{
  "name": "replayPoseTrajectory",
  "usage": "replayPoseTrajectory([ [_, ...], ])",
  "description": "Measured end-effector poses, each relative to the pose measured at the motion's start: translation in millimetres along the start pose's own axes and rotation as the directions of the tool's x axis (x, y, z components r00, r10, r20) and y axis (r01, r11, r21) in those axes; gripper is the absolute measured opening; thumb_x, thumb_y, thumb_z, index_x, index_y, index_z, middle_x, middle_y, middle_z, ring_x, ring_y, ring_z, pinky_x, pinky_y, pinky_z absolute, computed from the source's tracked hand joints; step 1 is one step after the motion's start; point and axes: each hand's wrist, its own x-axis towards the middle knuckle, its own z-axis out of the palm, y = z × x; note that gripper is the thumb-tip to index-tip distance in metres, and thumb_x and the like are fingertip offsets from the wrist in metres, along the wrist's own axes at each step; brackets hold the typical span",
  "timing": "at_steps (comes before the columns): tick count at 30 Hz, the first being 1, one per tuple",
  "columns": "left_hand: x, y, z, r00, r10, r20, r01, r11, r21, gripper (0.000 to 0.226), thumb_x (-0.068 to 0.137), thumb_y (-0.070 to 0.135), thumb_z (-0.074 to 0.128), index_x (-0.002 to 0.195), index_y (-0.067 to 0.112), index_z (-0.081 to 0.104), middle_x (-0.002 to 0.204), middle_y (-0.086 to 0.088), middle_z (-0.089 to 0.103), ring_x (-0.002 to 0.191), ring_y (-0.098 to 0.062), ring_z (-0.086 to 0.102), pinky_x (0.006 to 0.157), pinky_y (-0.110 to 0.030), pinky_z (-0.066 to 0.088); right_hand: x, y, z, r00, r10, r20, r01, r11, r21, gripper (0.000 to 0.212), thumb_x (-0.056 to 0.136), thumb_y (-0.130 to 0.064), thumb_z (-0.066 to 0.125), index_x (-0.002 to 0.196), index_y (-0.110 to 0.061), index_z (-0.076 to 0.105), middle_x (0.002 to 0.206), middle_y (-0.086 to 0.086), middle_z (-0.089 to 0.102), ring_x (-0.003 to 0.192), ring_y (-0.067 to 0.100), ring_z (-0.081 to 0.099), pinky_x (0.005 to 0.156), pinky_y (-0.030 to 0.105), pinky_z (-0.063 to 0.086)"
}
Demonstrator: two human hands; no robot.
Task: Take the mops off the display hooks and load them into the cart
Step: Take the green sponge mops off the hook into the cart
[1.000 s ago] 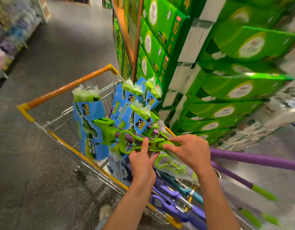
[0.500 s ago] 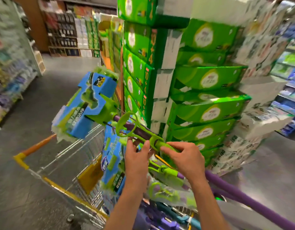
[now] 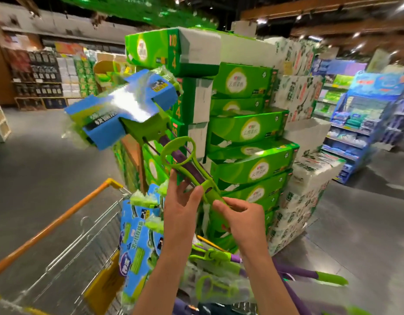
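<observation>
Mop held up above the cart in both hands, its head tilted away and to the left, higher than the handle. The left hand was raised with fingers fairly straight, thumb and fingertips touching the green lever frame of the mop where its ring-shaped pull loop met the purple shaft; whether it truly gripped could not be told. The right hand pinched the lower green section of the shaft just beside the left, fingers curled around it. Beyond the hands, the shaft ran up to a green bracket and a mop head wrapped in a blue cardboard sleeve and clear plastic, bright with glare. Below the forearms sat a wire shopping cart with an orange handle bar at left. More packaged mops stood inside it, blue sleeves upright, with purple and green handles sticking out to the right over the cart's edge. Directly behind the raised mop rose a tall stack of green and white boxes. Blurred store shelves lined the far left, and a blue display stand stood at right on a grey floor.
</observation>
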Motion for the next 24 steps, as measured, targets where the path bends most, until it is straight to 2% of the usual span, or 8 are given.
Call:
replayPoseTrajectory([
  [3,19.9,15.6,-5.3,0.996,-0.076,0.053,0.077,0.997,-0.027,0.072,0.087,0.042,0.075,0.148,0.04,0.037,0.14,-0.012,0.059,0.133,-0.025,0.054,0.107,-0.043,0.047,-8.6,-4.4,11.0,0.998,-0.006,-0.066,0.009,0.999,0.048,0.026,0.076,-0.021,0.086,0.061,-0.041,0.076,0.066,0.004,0.074,0.059,0.018,0.061,0.064,0.059,0.055],
  [6,41.9,31.8,-13.3,0.987,-0.138,0.085,0.144,0.987,-0.067,0.047,0.1,0.038,0.058,0.144,0.028,0.045,0.131,-0.01,0.063,0.124,-0.028,0.059,0.092,-0.039,0.054,-20.0,-9.3,29.2,0.991,-0.019,-0.13,0.023,0.999,0.03,0.036,0.076,-0.019,0.086,0.057,-0.047,0.072,0.064,-0.007,0.073,0.06,0.011,0.06,0.064,0.058,0.058],
  [8,55.4,34.6,-22.9,0.988,-0.145,0.051,0.145,0.989,-0.001,0.033,0.097,0.049,0.057,0.124,0.032,0.059,0.126,-0.01,0.065,0.119,-0.032,0.062,0.098,-0.051,0.053,-28.2,-12.1,44.7,0.984,-0.035,-0.172,0.037,0.999,0.007,0.035,0.075,-0.024,0.087,0.058,-0.051,0.07,0.066,-0.011,0.074,0.06,0.008,0.064,0.066,0.054,0.059],
  [10,62.6,34.2,-34.5,0.989,-0.15,0.016,0.148,0.986,0.074,0.041,0.087,0.062,0.055,0.107,0.026,0.062,0.125,-0.015,0.063,0.12,-0.037,0.06,0.103,-0.057,0.048,-36.0,-13.0,58.4,0.98,-0.05,-0.194,0.047,0.999,-0.022,0.039,0.076,-0.027,0.086,0.058,-0.057,0.069,0.065,-0.007,0.073,0.059,0.009,0.062,0.065,0.052,0.059],
  [13,66.0,35.7,-50.0,0.986,-0.152,0.074,0.139,0.979,0.151,0.058,0.094,0.058,0.055,0.132,0.015,0.052,0.137,-0.019,0.055,0.122,-0.029,0.056,0.109,-0.032,0.046,-50.9,-10.6,71.9,0.972,-0.035,-0.234,0.036,0.999,0.001,0.03,0.077,-0.025,0.085,0.066,-0.051,0.074,0.064,-0.006,0.073,0.059,0.006,0.06,0.064,0.044,0.058],
  [16,66.3,31.5,-59.9,0.955,-0.269,0.126,0.271,0.963,0.002,0.09,0.07,0.089,0.058,0.138,0.032,0.051,0.141,-0.015,0.057,0.127,-0.037,0.056,0.106,-0.061,0.045,-67.9,-4.3,79.0,0.966,-0.002,-0.26,0.01,0.999,0.03,0.026,0.078,-0.023,0.084,0.067,-0.046,0.076,0.067,-0.006,0.074,0.062,0.006,0.063,0.063,0.038,0.055],
  [20,59.0,28.0,-69.4,0.93,-0.304,0.204,0.323,0.944,-0.069,0.067,0.078,0.084,0.053,0.129,0.041,0.058,0.137,-0.016,0.059,0.124,-0.045,0.056,0.098,-0.068,0.047,-88.6,6.7,86.3,0.947,-0.009,-0.32,0.024,0.999,0.044,0.04,0.077,-0.012,0.084,0.061,-0.047,0.074,0.066,-0.009,0.073,0.058,0.001,0.058,0.061,0.03,0.053],
  [24,45.0,25.0,-78.7,0.906,-0.351,0.237,0.384,0.916,-0.113,0.053,0.089,0.07,0.048,0.126,0.035,0.06,0.128,-0.018,0.065,0.12,-0.044,0.06,0.094,-0.068,0.05,-105.2,23.5,94.2,0.911,0.025,-0.411,-0.006,0.999,0.047,0.028,0.071,-0.012,0.088,0.091,-0.029,0.077,0.072,-0.011,0.076,0.062,-0.003,0.064,0.065,0.022,0.056],
])
